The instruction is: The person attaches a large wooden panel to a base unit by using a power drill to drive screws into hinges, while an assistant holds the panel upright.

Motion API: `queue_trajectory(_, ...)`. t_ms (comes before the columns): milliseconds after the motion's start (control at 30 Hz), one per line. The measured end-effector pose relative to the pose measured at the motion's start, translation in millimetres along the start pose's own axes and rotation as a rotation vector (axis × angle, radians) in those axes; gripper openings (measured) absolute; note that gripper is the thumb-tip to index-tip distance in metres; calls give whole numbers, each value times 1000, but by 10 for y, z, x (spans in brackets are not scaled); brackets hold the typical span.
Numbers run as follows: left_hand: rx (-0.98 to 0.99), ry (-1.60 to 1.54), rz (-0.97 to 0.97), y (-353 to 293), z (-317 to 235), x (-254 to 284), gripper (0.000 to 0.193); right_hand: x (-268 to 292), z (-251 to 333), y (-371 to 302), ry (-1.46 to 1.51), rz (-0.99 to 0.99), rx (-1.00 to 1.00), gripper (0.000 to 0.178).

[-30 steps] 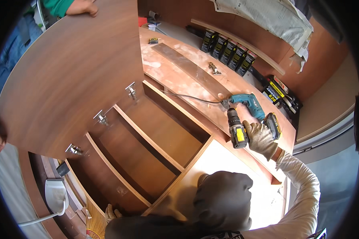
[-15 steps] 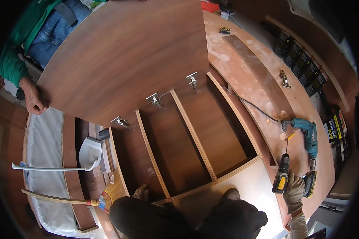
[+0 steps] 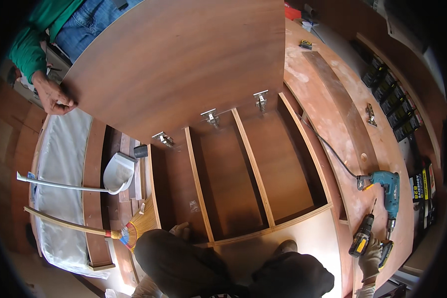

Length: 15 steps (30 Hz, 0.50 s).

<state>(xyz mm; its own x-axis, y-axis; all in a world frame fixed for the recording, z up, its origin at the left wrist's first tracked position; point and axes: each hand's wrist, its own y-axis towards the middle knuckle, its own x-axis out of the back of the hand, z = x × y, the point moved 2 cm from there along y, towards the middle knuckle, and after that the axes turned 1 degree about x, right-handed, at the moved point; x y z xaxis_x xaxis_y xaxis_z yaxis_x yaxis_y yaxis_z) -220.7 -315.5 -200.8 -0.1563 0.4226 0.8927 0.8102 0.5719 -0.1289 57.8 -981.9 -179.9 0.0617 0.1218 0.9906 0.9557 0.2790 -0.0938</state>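
My gloved right hand (image 3: 370, 259) is closed round the grip of a black and yellow cordless drill (image 3: 362, 235), held over the wooden worktop at the right. Its bit points away from me, beside a teal corded drill (image 3: 386, 182) lying there. At the front left corner of an open wooden cabinet (image 3: 267, 201) with three compartments is my gloved left hand (image 3: 181, 230), mostly hidden behind my knee; its grip cannot be made out. A large brown panel (image 3: 184, 64) stands along the cabinet's far side, with three metal hinges (image 3: 210, 118) at its lower edge.
Another person's hand (image 3: 54, 97) is at the panel's left corner. Left of the cabinet lie a broom (image 3: 143, 226), a white dustpan (image 3: 118, 174) and a plastic-wrapped length (image 3: 64, 149). A loose hinge (image 3: 371, 115), a wooden strip (image 3: 333, 94) and a tape measure (image 3: 306, 44) lie on the worktop.
The view has shifted, so most things sit farther right. My right hand's drill has tilted, its bit now leaning right. A small pale round piece by its tip no longer shows there.
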Motion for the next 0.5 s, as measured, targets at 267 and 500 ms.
queue_trajectory(267, -165, 178, 255, 617, 135, 538, 37, 390, 57, 273, -79, 424, -47, 92)
queue_trajectory(500, -261, 670, 855, 1445, -843, 1260, 46, 201, -104, 166, 42, 439, -169, 96)
